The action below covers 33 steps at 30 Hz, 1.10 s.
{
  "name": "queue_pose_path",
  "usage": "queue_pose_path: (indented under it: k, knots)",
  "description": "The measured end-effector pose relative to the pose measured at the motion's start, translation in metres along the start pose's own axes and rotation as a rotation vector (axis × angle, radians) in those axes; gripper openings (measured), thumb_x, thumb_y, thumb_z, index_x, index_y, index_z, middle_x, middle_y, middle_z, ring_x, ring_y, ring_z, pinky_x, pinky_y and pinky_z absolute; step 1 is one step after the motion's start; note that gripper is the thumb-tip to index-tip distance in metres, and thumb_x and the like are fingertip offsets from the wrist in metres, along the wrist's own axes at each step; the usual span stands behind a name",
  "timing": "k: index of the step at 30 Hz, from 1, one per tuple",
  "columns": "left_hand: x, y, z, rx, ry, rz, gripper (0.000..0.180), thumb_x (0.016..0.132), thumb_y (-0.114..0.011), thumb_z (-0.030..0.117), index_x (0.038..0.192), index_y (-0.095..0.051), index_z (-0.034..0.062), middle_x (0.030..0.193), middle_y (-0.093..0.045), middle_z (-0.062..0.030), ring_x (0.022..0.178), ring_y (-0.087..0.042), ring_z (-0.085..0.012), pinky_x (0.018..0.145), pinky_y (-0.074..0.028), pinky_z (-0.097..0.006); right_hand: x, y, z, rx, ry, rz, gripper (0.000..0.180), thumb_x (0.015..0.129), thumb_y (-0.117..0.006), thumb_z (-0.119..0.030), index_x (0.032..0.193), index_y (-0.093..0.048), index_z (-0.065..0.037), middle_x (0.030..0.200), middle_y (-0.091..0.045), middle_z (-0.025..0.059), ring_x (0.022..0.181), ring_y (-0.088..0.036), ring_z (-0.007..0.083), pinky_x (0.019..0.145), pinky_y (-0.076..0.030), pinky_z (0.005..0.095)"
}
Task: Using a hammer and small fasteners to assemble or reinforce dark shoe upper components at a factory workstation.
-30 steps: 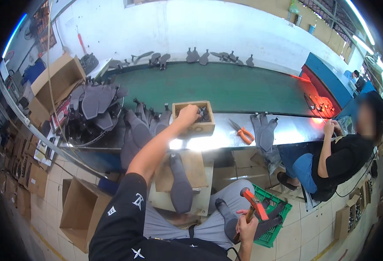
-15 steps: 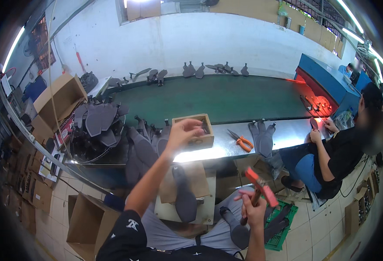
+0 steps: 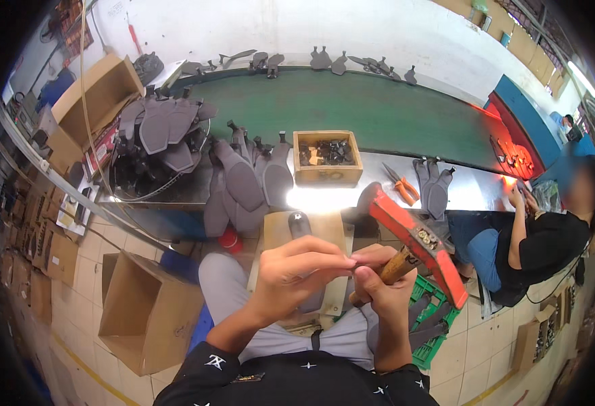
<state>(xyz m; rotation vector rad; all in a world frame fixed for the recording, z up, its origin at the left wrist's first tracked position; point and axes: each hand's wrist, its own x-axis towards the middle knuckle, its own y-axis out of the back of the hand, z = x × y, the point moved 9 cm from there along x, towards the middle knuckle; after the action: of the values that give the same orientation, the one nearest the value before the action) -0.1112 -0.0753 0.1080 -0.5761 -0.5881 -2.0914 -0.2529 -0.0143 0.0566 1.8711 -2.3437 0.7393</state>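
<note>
My right hand (image 3: pixel 386 284) grips the wooden handle of a hammer (image 3: pixel 416 237) with a worn red head, which points up and to the right. My left hand (image 3: pixel 297 274) has its fingertips pinched together, meeting the right hand's fingertips; whatever they hold is too small to make out. Below both hands, a dark grey sole-shaped piece (image 3: pixel 300 224) lies on a tan-covered block (image 3: pixel 277 230) between my knees, mostly hidden by the left hand. Beyond them on the metal bench edge stands an open wooden box (image 3: pixel 327 177) with small black pieces and some tan ones inside.
Orange-handled pliers (image 3: pixel 403 188) and grey sole pieces (image 3: pixel 437 193) lie right of the box. More soles (image 3: pixel 243 179) are heaped at left. A green belt (image 3: pixel 351 108) runs behind. A green crate (image 3: pixel 439 338) sits by my right leg; a co-worker (image 3: pixel 541 250) sits at right.
My left hand has come back from the wooden box to meet my right hand. The hammer has risen closer to view, still in my right hand. The view has tilted down.
</note>
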Motion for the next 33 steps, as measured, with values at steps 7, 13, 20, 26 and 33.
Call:
queue_pose_path:
  k: [7, 13, 20, 26, 33]
  knots:
    - [-0.027, 0.023, -0.093, 0.244, 0.212, 0.166, 0.019, 0.079, -0.076, 0.006, 0.096, -0.071, 0.001, 0.092, -0.07, -0.0105, 0.084, -0.068, -0.0195, 0.075, -0.053, -0.029, 0.006, 0.014, 0.04, -0.289, -0.089, 0.046, 0.013, 0.084, -0.063, 0.006, 0.097, -0.061, 0.005, 0.096, -0.066, 0.0149, 0.05, -0.05, 0.0057, 0.042, -0.037, 0.0192]
    - [-0.029, 0.04, -0.191, 0.512, 0.174, 0.208, 0.026, 0.081, -0.076, 0.019, 0.097, -0.069, -0.0003, 0.092, -0.07, -0.0129, 0.087, -0.066, -0.0312, 0.079, -0.051, -0.036, 0.046, 0.016, 0.093, -0.543, -0.169, -0.064, 0.019, 0.085, -0.07, -0.003, 0.103, -0.067, 0.003, 0.083, -0.069, 0.005, 0.057, -0.053, 0.0043, 0.051, -0.042, 0.0219]
    - [-0.037, 0.013, -0.202, 0.208, 0.279, 0.05, 0.032, 0.077, -0.08, 0.017, 0.103, -0.072, 0.002, 0.098, -0.073, -0.0131, 0.092, -0.069, -0.0251, 0.092, -0.049, -0.037, 0.067, 0.017, 0.116, -0.593, -0.021, -0.155, 0.026, 0.089, -0.07, -0.009, 0.111, -0.068, 0.003, 0.091, -0.074, 0.0102, 0.077, -0.064, 0.0115, 0.068, -0.052, 0.0287]
    - [-0.042, 0.014, -0.212, 0.237, 0.284, 0.059, 0.031, 0.075, -0.079, 0.023, 0.099, -0.074, 0.0037, 0.1, -0.073, -0.013, 0.097, -0.068, -0.0294, 0.108, -0.039, -0.047, 0.068, 0.01, 0.127, -0.717, 0.012, -0.23, 0.018, 0.085, -0.064, -0.002, 0.102, -0.063, 0.002, 0.083, -0.064, 0.0191, 0.069, -0.063, 0.0269, 0.06, -0.049, 0.0342]
    - [-0.043, 0.016, -0.216, 0.196, 0.3, 0.046, 0.031, 0.075, -0.078, 0.021, 0.101, -0.073, 0.0047, 0.1, -0.073, -0.014, 0.098, -0.068, -0.0287, 0.112, -0.033, -0.052, 0.067, 0.008, 0.127, -0.812, 0.091, -0.239, 0.022, 0.079, -0.066, 0.001, 0.1, -0.063, 0.002, 0.088, -0.065, 0.0182, 0.077, -0.064, 0.0339, 0.067, -0.05, 0.0368]
